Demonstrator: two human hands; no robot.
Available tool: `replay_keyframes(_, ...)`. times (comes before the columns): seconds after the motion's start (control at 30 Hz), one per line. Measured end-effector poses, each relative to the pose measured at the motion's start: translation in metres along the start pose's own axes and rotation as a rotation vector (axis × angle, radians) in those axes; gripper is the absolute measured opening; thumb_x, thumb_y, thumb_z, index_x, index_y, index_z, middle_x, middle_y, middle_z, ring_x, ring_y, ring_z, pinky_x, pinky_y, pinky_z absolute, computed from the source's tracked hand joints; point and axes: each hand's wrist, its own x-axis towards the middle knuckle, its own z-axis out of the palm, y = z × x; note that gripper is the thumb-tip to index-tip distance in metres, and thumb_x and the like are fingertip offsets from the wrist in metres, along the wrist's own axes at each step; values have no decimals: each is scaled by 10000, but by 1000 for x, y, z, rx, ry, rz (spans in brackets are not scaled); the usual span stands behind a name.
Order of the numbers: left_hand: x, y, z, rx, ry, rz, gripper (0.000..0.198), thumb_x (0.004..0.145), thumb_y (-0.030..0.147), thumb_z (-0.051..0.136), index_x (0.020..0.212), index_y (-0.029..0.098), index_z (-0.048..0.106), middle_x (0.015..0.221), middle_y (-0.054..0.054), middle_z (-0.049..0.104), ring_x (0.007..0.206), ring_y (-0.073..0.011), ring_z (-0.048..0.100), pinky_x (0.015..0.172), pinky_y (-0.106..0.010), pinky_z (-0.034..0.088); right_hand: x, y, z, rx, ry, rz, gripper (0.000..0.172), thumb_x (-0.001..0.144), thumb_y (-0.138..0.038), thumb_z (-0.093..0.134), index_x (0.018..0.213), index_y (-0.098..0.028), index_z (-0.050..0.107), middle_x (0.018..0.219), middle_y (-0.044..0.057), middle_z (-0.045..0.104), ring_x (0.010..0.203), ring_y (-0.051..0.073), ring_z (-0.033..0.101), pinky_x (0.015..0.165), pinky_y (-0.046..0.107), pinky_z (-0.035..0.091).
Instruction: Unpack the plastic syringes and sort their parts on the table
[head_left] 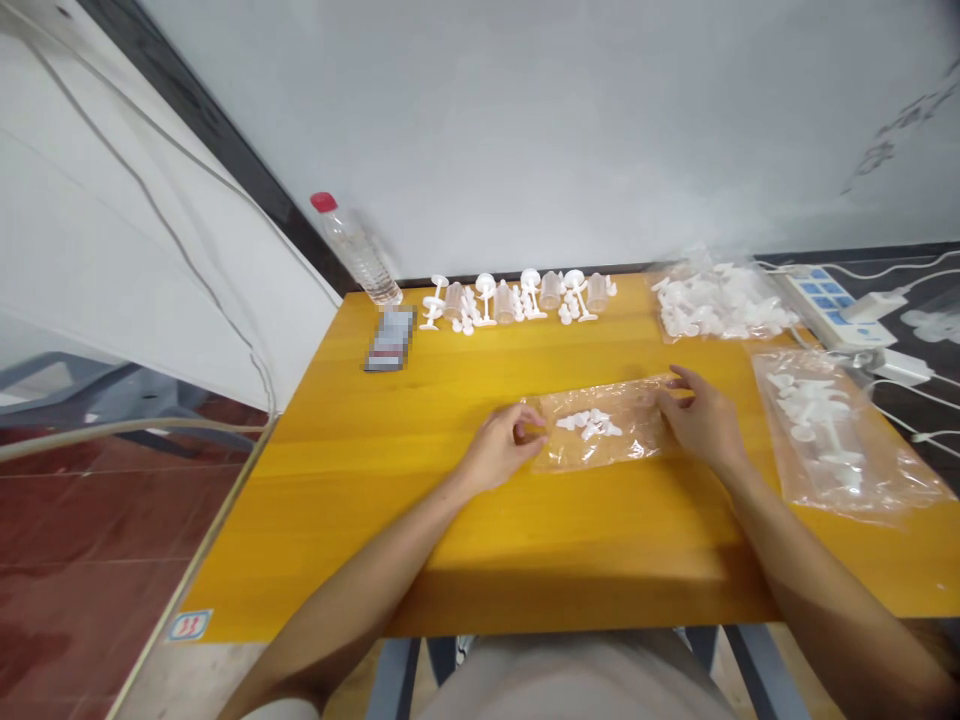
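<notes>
A small clear plastic bag (600, 445) holding several little white plastic parts (589, 424) lies flat on the yellow table (420, 480) in front of me. My left hand (501, 446) pinches the bag's left edge with curled fingers. My right hand (701, 418) rests on the bag's right end, fingers bent and pressing on the plastic.
Along the table's far edge stand several white stemmed pieces and small clear cups (517, 295). A water bottle with a red cap (354, 247) leans at the back left, beside a small dark packet (390, 340). Two more bags of white parts (716, 300) (832, 430) lie right. A power strip (825, 305) sits beyond.
</notes>
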Motion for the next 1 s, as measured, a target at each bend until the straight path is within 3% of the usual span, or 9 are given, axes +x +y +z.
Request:
replay_keyframes(0.03,1,3,2,27,35,-32,151,849,320,781,945,210,744,866,-22,750,723,-153,622,709,-285,503,-4,0,5,-82,39,-80,608,905,-430,627,1440,-148,579,1269,170,688,949,278,712,943,490,559)
replay_keyframes(0.1,4,8,5,85,50,-5,206,873,403,770,798,213,745,788,-15,747,708,-161,636,751,-316,505,-14,-3,15,-233,110,-262,623,936,-458,608,1459,-123,553,1456,235,564,1246,375,604,1062,569,472)
replay_keyframes(0.2,4,13,3,123,-33,163,231,989,391,634,899,266,805,960,-34,807,890,-201,722,924,-394,496,-28,-7,28,-383,89,-461,518,993,-452,543,1415,-155,591,1551,207,488,1435,409,431,1148,610,357)
replay_keyframes(0.3,3,9,0,98,-93,261,235,1002,278,592,1117,314,794,1259,-49,764,1163,-235,708,1032,-441,474,-33,-9,35,-408,12,-504,422,1038,-420,465,1326,-180,660,1519,172,536,1429,389,435,1156,599,338)
replay_keyframes(0.37,3,4,1,83,-77,250,251,970,244,631,1157,311,784,1319,-55,737,1219,-247,690,1065,-465,471,-34,-11,36,-405,-13,-487,419,1052,-428,439,1305,-194,677,1511,161,546,1419,393,435,1140,624,335)
replay_keyframes(0.6,19,2,21,73,52,213,284,905,357,756,1172,265,788,1239,-74,771,1162,-258,713,1046,-432,524,-40,-26,38,-470,-42,-481,412,1039,-481,481,1384,-360,671,1559,123,492,1395,487,410,1045,818,273)
replay_keyframes(0.83,24,11,23,2,-63,115,378,919,390,725,1275,264,740,1206,-69,762,873,-194,724,842,-330,594,-47,-32,44,-485,-141,-594,436,1064,-319,417,1444,-357,628,1582,99,482,1427,451,412,1113,801,240)
replay_keyframes(1.0,26,15,20,21,-108,114,374,889,407,761,1234,262,754,1229,-79,746,913,-202,724,845,-318,590,-51,-45,43,-496,-166,-587,422,1063,-362,413,1403,-313,657,1566,127,495,1398,481,433,1077,835,237)
